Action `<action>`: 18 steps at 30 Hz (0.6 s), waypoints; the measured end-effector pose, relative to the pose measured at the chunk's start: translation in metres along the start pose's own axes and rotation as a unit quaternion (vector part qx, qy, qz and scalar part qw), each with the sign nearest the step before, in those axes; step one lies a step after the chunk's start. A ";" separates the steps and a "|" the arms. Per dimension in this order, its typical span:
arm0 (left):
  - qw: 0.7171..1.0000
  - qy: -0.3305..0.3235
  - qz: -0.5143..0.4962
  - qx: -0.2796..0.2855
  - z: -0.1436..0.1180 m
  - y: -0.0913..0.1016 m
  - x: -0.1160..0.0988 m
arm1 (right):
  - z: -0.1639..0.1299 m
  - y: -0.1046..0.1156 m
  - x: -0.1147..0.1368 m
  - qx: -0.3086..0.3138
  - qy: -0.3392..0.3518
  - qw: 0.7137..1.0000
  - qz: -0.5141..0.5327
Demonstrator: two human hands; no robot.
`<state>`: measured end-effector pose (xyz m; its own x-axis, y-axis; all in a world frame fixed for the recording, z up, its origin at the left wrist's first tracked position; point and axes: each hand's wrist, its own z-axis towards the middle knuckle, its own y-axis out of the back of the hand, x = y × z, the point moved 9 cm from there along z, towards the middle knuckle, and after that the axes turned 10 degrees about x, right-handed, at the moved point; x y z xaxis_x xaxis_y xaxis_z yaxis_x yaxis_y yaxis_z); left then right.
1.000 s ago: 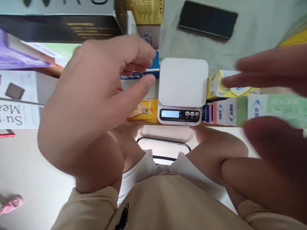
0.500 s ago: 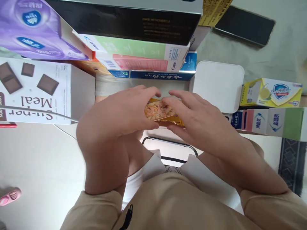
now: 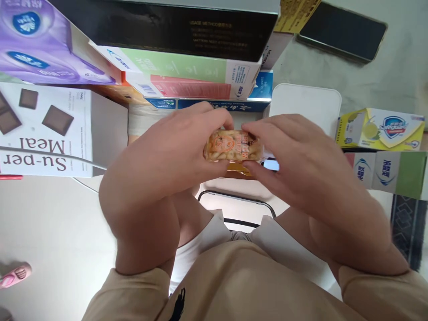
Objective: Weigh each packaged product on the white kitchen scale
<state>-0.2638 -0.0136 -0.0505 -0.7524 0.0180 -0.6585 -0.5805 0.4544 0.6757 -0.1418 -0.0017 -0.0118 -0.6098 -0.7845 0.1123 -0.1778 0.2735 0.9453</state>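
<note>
A small clear-wrapped snack [image 3: 230, 146] with orange print and pale, lumpy contents is held level in front of my body. My left hand [image 3: 187, 142] is closed around its left end, thumb on the near side. At the right end, my right hand [image 3: 287, 147] pinches it between thumb and fingers. Just below it a gold-yellow wrapped piece [image 3: 240, 168] shows partly; the snack and fingers hide the rest. Behind my fingers lies a long blue toothpaste box [image 3: 194, 104].
Toothpaste boxes [image 3: 187, 67] and a black box [image 3: 180, 26] stack up ahead. To the left are a Su-per Meal box [image 3: 43, 129] and a purple tissue pack [image 3: 36, 40]. On the right are a white lid-like box [image 3: 306, 100], a yellow Safeguard box [image 3: 381, 129] and a phone [image 3: 343, 31].
The wrapped snack has risen a little and turned so its printed face shows more fully. My right hand has shifted right and up, and my left fingers have moved slightly up.
</note>
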 end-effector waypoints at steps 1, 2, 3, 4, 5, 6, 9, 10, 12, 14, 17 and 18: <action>1.000 -0.010 -0.007 -0.015 0.004 0.002 -0.006 | -0.005 0.007 -0.004 -0.011 -0.006 1.000 -0.003; 0.999 -0.023 -0.011 -0.030 0.008 0.004 -0.013 | -0.011 0.014 -0.008 -0.017 -0.013 1.000 -0.005; 0.998 -0.035 -0.013 -0.044 0.012 0.004 -0.021 | -0.016 0.020 -0.012 -0.017 -0.023 1.000 -0.006; 0.997 -0.046 -0.010 -0.055 0.017 0.003 -0.029 | -0.022 0.025 -0.017 -0.014 -0.038 0.999 -0.005; 0.996 -0.059 -0.005 -0.063 0.022 0.001 -0.038 | -0.027 0.030 -0.022 -0.010 -0.056 0.998 -0.004; 0.995 -0.072 0.000 -0.068 0.027 -0.002 -0.047 | -0.032 0.034 -0.028 -0.003 -0.076 0.997 -0.004; 0.992 -0.108 0.012 -0.064 0.044 -0.016 -0.070 | -0.045 0.037 -0.043 0.037 -0.121 0.992 -0.012; 0.992 -0.113 0.014 -0.060 0.049 -0.020 -0.075 | -0.047 0.035 -0.045 0.056 -0.121 0.991 -0.013; 0.992 -0.109 0.021 -0.055 0.061 -0.026 -0.082 | -0.052 0.031 -0.047 0.079 -0.097 0.992 -0.012; 0.993 -0.098 0.029 -0.058 0.071 -0.028 -0.085 | -0.057 0.031 -0.047 0.067 -0.066 0.996 -0.009; 0.994 -0.094 0.018 -0.059 0.078 -0.029 -0.087 | -0.070 0.035 -0.050 0.044 -0.049 0.998 -0.012; 0.993 -0.101 0.004 -0.068 0.078 -0.027 -0.089 | -0.074 0.038 -0.051 0.036 -0.049 0.998 -0.014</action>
<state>-0.1572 0.0421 -0.0360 -0.6875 0.2058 -0.6964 -0.6212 0.3299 0.7108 -0.0597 0.0075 0.0410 -0.6755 -0.7355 0.0524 -0.2492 0.2946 0.9226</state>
